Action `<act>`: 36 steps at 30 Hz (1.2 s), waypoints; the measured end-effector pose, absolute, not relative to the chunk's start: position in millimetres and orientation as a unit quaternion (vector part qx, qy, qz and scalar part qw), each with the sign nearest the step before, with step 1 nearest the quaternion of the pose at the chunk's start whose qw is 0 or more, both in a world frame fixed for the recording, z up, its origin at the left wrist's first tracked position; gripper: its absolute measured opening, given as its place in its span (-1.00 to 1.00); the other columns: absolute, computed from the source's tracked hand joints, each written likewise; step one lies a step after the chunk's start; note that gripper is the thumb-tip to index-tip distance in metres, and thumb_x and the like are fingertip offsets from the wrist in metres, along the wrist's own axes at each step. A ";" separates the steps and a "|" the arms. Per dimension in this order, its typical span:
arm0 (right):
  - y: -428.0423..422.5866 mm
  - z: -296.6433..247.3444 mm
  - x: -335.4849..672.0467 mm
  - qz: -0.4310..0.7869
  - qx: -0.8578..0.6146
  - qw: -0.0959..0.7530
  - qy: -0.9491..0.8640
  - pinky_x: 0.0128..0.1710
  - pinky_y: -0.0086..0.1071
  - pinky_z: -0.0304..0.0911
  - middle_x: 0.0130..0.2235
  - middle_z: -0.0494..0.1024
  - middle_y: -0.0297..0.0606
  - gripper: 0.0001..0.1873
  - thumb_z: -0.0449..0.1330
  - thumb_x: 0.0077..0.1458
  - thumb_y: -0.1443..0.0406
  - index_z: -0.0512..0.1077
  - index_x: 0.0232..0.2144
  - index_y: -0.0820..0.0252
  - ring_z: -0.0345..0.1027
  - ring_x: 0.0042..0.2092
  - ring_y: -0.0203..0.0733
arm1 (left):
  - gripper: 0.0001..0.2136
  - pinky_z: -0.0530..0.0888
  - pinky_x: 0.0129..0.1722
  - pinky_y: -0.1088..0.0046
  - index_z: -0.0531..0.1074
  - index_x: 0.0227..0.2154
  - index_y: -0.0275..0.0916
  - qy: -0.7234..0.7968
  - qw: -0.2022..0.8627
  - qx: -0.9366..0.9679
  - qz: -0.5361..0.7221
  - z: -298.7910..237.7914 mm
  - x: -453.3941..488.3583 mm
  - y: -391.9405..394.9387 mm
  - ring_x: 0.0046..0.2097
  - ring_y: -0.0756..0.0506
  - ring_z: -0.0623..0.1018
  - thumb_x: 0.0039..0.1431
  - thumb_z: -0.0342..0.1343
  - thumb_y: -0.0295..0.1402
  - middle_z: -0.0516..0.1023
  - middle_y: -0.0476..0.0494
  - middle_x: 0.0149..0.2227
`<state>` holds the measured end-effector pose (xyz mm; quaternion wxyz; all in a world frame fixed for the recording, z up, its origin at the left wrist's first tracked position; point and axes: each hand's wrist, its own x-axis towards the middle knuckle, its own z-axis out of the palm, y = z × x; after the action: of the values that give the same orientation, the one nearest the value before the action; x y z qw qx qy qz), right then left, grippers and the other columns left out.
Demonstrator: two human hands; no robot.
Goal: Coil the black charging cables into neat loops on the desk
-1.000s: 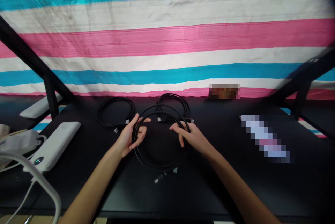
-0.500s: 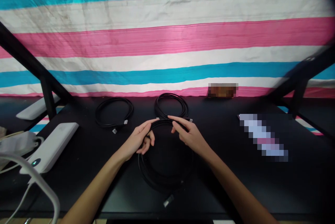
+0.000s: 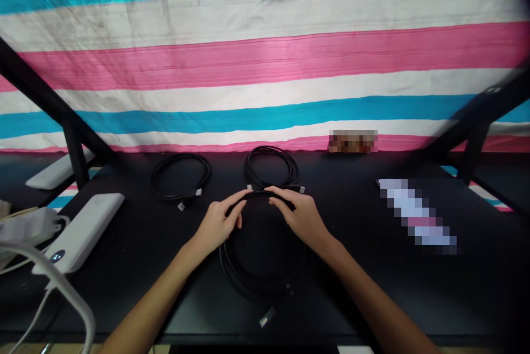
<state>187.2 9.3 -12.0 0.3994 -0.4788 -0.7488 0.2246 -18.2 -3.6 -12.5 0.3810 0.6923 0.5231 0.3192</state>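
A coiled black cable [image 3: 256,279] lies in front of me on the black table [image 3: 356,265], its plug end sticking out at the near side. My left hand [image 3: 217,224] and my right hand [image 3: 300,216] both pinch the far arc of this coil, fingers closed round the strands and fingertips nearly meeting. Two more coiled black cables rest farther back: one coil [image 3: 271,169] just beyond my fingers, another coil [image 3: 180,177] to the left.
A white power bank [image 3: 80,232] lies at the left, with a white cable [image 3: 62,293] curving by it. Another white device [image 3: 56,172] sits behind a black frame post [image 3: 74,158]. Blurred items lie at the right and back. A striped cloth hangs behind.
The coil was held up wide between my hands a second ago; it has come down flat on the table. Both hands moved together to its far arc.
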 end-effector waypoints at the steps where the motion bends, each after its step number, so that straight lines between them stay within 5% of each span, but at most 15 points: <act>1: 9.1 -12.3 187.0 0.229 -0.481 0.398 -0.747 -0.11 -0.34 0.29 -0.20 0.61 -0.26 -0.74 0.12 0.12 0.34 0.49 -0.12 0.12 0.49 -0.17 -0.15 | -0.60 0.31 -0.61 0.58 0.35 0.09 -0.14 0.528 0.357 0.702 0.318 -13.1 -18.8 -3.4 -0.71 0.07 0.31 0.23 -0.09 -0.19 0.40 0.07 -0.67; 8: 7.9 -13.1 188.1 0.259 -0.523 0.356 -0.730 -0.30 -0.34 0.28 -0.46 0.58 -0.32 -0.80 0.12 0.12 0.22 0.50 -0.25 0.10 0.48 -0.39 -0.13 | -0.74 0.16 -0.55 0.54 0.60 -0.24 -0.08 0.586 0.163 0.714 0.348 -18.6 -24.6 -1.1 -0.63 -0.02 0.36 0.04 0.15 -0.15 0.47 -0.06 -0.68; 14: 10.6 -9.2 189.8 0.257 -0.527 0.330 -0.739 -0.54 -0.40 0.16 -0.62 0.46 -0.31 -0.69 0.13 0.08 0.16 0.40 -0.62 0.18 0.35 -0.55 -0.19 | -0.78 0.22 -0.47 0.51 0.61 -0.30 -0.07 0.597 0.186 0.655 0.424 -18.1 -26.9 -1.1 -0.52 -0.10 0.46 0.01 0.19 -0.16 0.59 -0.10 -0.54; 23: 8.7 -10.6 188.9 0.415 -0.534 0.275 -0.684 -0.70 -0.48 0.14 -0.74 0.36 -0.41 -0.65 0.02 0.15 0.12 0.31 -0.58 0.17 0.26 -0.73 -0.29 | -0.73 0.21 -0.45 0.50 0.58 -0.31 -0.12 0.651 0.130 0.646 0.376 -15.5 -30.6 1.0 -0.45 -0.12 0.51 0.10 0.07 -0.12 0.60 -0.10 -0.48; 31: 2.9 -3.4 183.2 0.519 -0.450 0.373 -0.623 -0.77 -0.57 0.08 -0.80 0.22 -0.56 -0.68 -0.06 0.20 0.06 0.22 -0.42 0.16 0.25 -0.75 -0.32 | -0.69 0.17 -0.57 0.55 0.49 -0.58 -0.24 0.576 0.223 0.680 0.395 -0.3 -34.1 3.1 -0.62 0.04 0.28 0.13 0.03 -0.17 0.40 0.01 -0.66; 36: 6.4 0.8 184.2 0.591 -0.411 0.479 -0.502 -0.80 -0.51 0.19 -0.71 0.08 -0.60 -0.65 0.07 0.10 -0.02 0.22 -0.42 0.12 0.06 -0.74 -0.39 | -0.64 0.14 -0.72 0.57 0.47 -0.60 -0.26 0.539 0.403 0.645 0.362 2.2 -31.7 -0.5 -0.71 0.07 0.23 0.11 0.03 -0.09 0.21 0.07 -0.75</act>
<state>184.2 6.4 0.8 0.4790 -0.4114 -0.5025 0.5907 -31.7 -0.5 2.2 0.4034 0.6446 0.5389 0.3624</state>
